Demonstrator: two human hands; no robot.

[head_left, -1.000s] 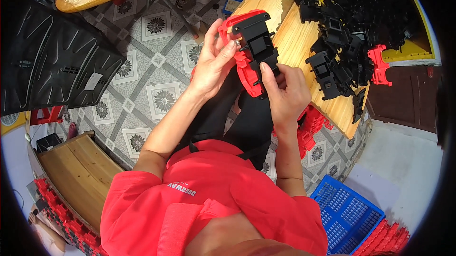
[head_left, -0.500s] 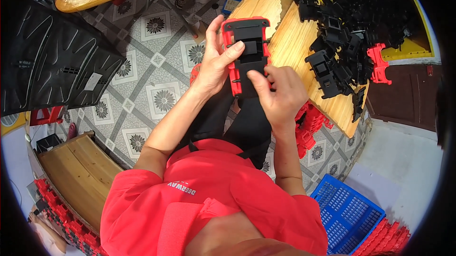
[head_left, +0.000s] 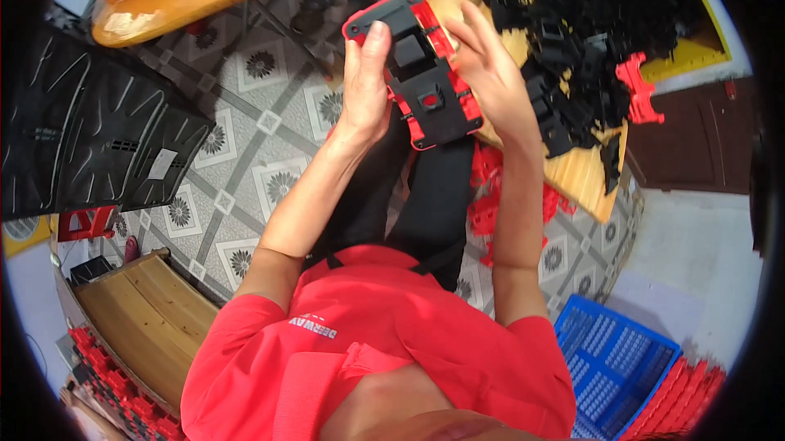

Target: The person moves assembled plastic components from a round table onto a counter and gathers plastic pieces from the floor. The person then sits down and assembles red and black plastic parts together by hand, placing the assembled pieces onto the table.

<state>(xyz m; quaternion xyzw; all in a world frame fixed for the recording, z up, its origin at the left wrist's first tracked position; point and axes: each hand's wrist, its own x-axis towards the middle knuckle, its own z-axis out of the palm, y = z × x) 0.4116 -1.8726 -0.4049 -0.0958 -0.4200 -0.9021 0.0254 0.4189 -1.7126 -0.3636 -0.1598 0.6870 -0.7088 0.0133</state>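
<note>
Over my knees, my left hand grips a flat, oblong plastic assembly by its left edge, thumb across the top. The piece has a red frame with black plastic plates set in it, a raised black block and a small red spot on the lower plate. My right hand is beside the assembly's right edge, open with its fingers stretched away. Whether any part of it still touches the piece I cannot tell. A heap of loose black plastic parts lies on the wooden table to the right.
A yellow-edged bin of black parts stands at the far right, with a red frame near it. Red pieces lie below the table. A blue crate sits at lower right; a wooden bench is at lower left.
The assembly has moved up and tilted to the left in my left hand. My right hand has come off its lower plate and opened, moving up along the right edge.
</note>
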